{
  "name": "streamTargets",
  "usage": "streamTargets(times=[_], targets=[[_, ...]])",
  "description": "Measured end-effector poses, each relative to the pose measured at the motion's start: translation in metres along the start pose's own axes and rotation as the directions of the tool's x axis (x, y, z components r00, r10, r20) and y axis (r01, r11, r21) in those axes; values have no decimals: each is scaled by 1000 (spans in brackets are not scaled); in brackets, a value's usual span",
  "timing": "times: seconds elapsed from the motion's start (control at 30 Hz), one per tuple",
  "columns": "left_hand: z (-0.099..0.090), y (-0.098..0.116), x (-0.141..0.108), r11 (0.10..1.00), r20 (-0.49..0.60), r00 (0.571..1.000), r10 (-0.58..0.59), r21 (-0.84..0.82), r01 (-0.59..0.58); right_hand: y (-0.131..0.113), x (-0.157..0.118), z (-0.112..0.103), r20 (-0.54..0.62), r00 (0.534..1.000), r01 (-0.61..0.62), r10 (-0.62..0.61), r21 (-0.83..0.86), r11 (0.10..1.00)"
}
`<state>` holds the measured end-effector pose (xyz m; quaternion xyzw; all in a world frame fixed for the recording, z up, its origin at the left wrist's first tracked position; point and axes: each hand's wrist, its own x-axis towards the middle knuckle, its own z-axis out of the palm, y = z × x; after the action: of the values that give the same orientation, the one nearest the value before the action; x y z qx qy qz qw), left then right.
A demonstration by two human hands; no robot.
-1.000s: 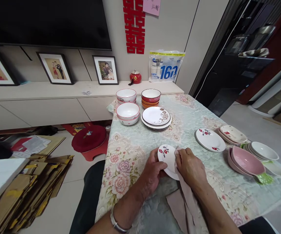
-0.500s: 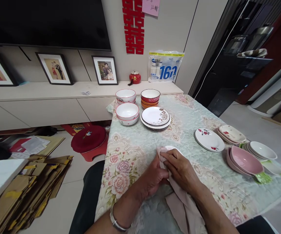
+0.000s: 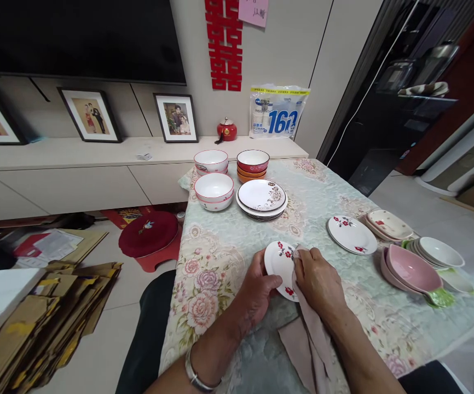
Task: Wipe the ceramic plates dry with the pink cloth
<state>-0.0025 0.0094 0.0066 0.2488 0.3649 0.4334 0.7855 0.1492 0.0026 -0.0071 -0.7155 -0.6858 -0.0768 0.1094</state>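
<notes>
Head view: plate [image 3: 278, 266] between hands [image 3: 258, 289] [image 3: 321, 277], cloth [image 3: 311, 328] seemingly over rim

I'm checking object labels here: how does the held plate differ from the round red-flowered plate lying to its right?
The held plate is tilted up in the left grip; the table plate lies flat. The held plate is partly covered by the cloth and right grip; the table plate's face is uncovered, and neither grip touches it. Both are white with red flowers and dark leaves.
</notes>
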Motion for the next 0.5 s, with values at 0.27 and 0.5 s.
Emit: streamTargets(times=[0.27,0.5], targets=[[-3,-7,1,1000,132,991,23,0,-23,-14,-4,-7,-20,934,309,-357,545,780],[-3,-4,0,999,185,982,-39,44,31,-6,-2,-2,-77,946,310,-316,507,804]])
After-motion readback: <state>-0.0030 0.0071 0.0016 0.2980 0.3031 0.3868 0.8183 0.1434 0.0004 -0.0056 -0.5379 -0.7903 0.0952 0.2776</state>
